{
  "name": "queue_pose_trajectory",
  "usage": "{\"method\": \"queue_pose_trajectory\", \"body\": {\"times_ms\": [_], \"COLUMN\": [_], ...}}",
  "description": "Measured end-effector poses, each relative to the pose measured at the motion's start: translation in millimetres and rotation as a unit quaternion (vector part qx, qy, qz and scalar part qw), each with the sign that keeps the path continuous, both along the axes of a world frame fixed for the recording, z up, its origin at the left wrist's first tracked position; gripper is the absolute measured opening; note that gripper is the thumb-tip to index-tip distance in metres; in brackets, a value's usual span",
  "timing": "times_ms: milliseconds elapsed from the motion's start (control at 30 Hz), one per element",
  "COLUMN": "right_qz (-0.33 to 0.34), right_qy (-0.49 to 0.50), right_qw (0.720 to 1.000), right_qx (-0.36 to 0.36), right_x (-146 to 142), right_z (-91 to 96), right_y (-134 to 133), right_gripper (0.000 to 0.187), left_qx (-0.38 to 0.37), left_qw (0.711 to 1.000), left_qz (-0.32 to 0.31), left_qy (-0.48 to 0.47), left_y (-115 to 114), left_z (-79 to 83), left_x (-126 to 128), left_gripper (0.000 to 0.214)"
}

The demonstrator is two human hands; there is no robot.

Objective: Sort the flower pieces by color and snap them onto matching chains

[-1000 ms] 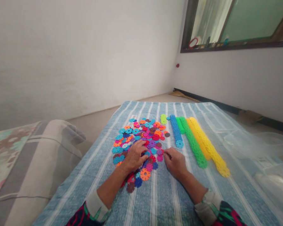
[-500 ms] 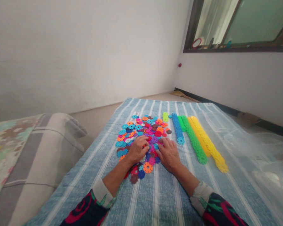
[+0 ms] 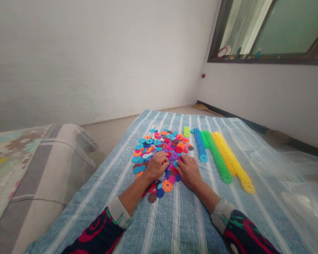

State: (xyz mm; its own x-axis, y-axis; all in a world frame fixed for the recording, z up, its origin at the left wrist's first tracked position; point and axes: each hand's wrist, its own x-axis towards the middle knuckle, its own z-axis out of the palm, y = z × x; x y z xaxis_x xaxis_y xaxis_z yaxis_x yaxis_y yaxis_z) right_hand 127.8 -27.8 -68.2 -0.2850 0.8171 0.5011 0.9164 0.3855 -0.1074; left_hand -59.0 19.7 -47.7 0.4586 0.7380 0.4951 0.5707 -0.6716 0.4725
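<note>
A loose pile of flower-shaped plastic discs (image 3: 174,156) in orange, blue, red, purple, pink and brown lies on the striped cloth. On the pile's near left part rests my left hand (image 3: 157,166), fingers bent and thumb a little apart, with a reddish disc showing in the gap. My right hand (image 3: 190,171) lies palm down at the pile's right edge, its fingers apart and touching discs. An orange disc (image 3: 167,186) sits flat between my wrists. What lies under both palms is hidden.
Right of the pile are joined rows of discs: a blue row (image 3: 200,145), a green row (image 3: 217,157) and a yellow row (image 3: 234,162). A short lime stack (image 3: 187,132) lies behind. Clear plastic containers (image 3: 288,160) stand at the right. A draped grey-striped cloth (image 3: 66,158) is at the left.
The view has shifted slightly. Both hands stay in nearly the same place on the pile, with little visible movement of the discs.
</note>
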Motion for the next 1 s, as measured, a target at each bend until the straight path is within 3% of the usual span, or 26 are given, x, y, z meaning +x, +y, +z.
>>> {"method": "queue_pose_trajectory", "body": {"times_ms": [200, 433, 533, 733, 1000], "right_qz": [0.046, 0.106, 0.118, 0.079, 0.098], "right_qy": [0.090, 0.323, 0.335, 0.322, 0.366], "right_qw": [0.994, 0.940, 0.935, 0.944, 0.924], "right_qx": [0.045, 0.023, 0.007, 0.004, -0.061], "right_x": [1, -5, -10, -14, -13], "right_z": [-6.0, -8.8, -4.4, -0.9, 11.4], "right_y": [7, 10, 9, 11, 8], "right_gripper": [0.018, 0.021, 0.022, 0.024, 0.021], "left_qx": [-0.020, -0.110, -0.165, -0.232, -0.255], "left_qw": [0.999, 0.991, 0.982, 0.964, 0.960], "left_qz": [-0.003, 0.044, 0.039, 0.010, 0.002], "left_qy": [-0.030, -0.063, -0.088, -0.130, -0.119], "left_y": [-3, -9, -11, -13, -14], "left_z": [5.7, 14.1, 17.3, 19.8, 23.0], "left_x": [3, 6, 7, 9, 8], "left_gripper": [0.011, 0.015, 0.018, 0.020, 0.023]}}
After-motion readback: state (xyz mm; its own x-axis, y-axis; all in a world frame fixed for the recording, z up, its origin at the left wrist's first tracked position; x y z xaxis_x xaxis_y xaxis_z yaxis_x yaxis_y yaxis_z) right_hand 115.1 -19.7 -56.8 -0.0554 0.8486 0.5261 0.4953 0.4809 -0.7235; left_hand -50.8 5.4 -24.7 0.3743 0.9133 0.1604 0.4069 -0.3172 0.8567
